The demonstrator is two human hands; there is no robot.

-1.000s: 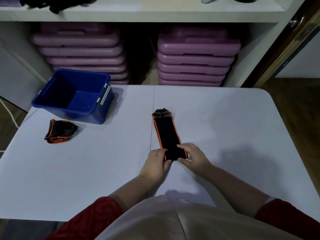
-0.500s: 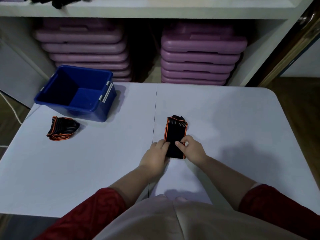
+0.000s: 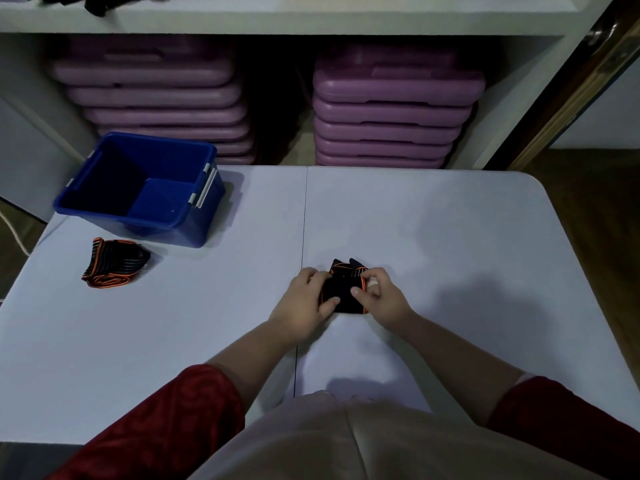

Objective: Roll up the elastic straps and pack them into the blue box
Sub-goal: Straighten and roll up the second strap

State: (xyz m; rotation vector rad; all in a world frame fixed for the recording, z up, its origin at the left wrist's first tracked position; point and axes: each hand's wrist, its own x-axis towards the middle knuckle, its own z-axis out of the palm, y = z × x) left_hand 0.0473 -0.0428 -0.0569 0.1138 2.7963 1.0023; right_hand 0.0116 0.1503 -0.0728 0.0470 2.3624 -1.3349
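Note:
A black elastic strap with orange edges (image 3: 344, 289) lies at the middle of the white table, mostly wound into a short roll with a small tail sticking out at its far end. My left hand (image 3: 306, 304) grips the roll's left side. My right hand (image 3: 379, 296) grips its right side, thumb on top. A second black and orange strap (image 3: 116, 263) lies loosely bunched at the left of the table. The blue box (image 3: 204, 216) stands open just behind it at the far left, with nothing visible inside.
The white table (image 3: 450, 237) has a seam down its middle and a rounded far right corner. Behind it a shelf unit holds two stacks of purple step platforms (image 3: 394, 109). Dark items lie on the upper shelf (image 3: 100, 3).
The strap lay stretched flat a second ago. Both hands have rolled it away from me, so the flat length has shrunk to a short tail and my hands sit farther from the body.

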